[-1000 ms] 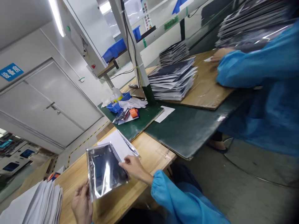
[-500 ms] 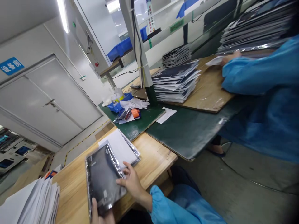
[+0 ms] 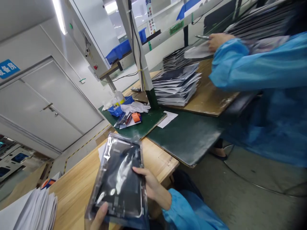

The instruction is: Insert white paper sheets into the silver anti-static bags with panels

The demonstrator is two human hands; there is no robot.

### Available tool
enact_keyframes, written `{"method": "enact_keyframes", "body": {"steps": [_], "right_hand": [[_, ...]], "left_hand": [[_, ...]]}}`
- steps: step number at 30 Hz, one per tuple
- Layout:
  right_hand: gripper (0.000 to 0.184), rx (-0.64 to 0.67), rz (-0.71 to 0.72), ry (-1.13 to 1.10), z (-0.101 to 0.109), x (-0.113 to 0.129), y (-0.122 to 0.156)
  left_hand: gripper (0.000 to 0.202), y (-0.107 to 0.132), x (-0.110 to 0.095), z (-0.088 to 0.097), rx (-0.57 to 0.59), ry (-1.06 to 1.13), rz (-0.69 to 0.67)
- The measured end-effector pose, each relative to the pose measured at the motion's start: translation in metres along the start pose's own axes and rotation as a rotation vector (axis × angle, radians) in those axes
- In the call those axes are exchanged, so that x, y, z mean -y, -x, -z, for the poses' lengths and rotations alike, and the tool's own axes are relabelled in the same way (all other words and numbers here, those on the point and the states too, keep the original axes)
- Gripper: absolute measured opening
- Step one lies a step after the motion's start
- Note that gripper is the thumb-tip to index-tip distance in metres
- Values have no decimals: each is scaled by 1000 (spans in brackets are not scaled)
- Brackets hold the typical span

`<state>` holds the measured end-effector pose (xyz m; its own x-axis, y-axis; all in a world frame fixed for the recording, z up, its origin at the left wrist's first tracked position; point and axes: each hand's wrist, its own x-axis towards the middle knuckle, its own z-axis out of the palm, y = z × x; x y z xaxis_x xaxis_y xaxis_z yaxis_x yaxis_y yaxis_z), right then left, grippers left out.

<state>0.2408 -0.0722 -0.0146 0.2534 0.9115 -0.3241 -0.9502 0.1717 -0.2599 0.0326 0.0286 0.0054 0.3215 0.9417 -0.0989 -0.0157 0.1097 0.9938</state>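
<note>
The left hand (image 3: 99,218) gripped the near edge of the bag (image 3: 120,182) with its thumb on top, while the right hand (image 3: 148,185) clasped its right side.

We see both hands bare, no gloves on the left hand (image 3: 99,217) or the right hand (image 3: 148,183). A bright blue sleeve (image 3: 189,212) covers our right arm, thin and crinkled, loose in its folds, gathered snug at the cuff (image 3: 169,199) by the wrist.
</note>
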Motion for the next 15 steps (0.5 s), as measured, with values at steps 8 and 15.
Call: {"method": "enact_keyframes", "body": {"steps": [8,15], "right_hand": [[31,-335,504,-105,21,78,41],[31,-510,812,-306,33,103,47]], "left_hand": [[58,-41,-29,-123,282,-50,-198],[42,-83,25,-147,266,-953,-612]]}}
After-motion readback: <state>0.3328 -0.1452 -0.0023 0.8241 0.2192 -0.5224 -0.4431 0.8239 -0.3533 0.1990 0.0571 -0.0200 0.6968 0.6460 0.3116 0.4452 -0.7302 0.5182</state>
